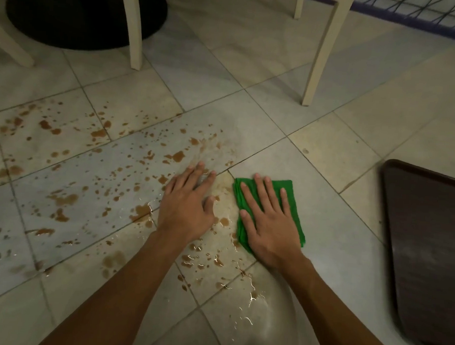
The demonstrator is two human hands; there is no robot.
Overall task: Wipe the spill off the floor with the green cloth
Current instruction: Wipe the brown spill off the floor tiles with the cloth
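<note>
A folded green cloth (294,202) lies flat on the tiled floor right of centre. My right hand (267,222) presses on it with fingers spread straight, covering most of its middle. My left hand (189,204) rests flat on the wet tiles just to the cloth's left, fingers straight and holding nothing. The brown spill (94,170) spreads as many drops and small puddles across the tiles to the left and below both hands. A smeared wet patch lies between and in front of the hands.
A dark brown tray (428,248) lies on the floor at the right edge. Cream chair legs (320,58) stand behind the hands, with another (132,27) in front of a black round table base (79,14). A dark mesh frame (419,13) runs along the far right.
</note>
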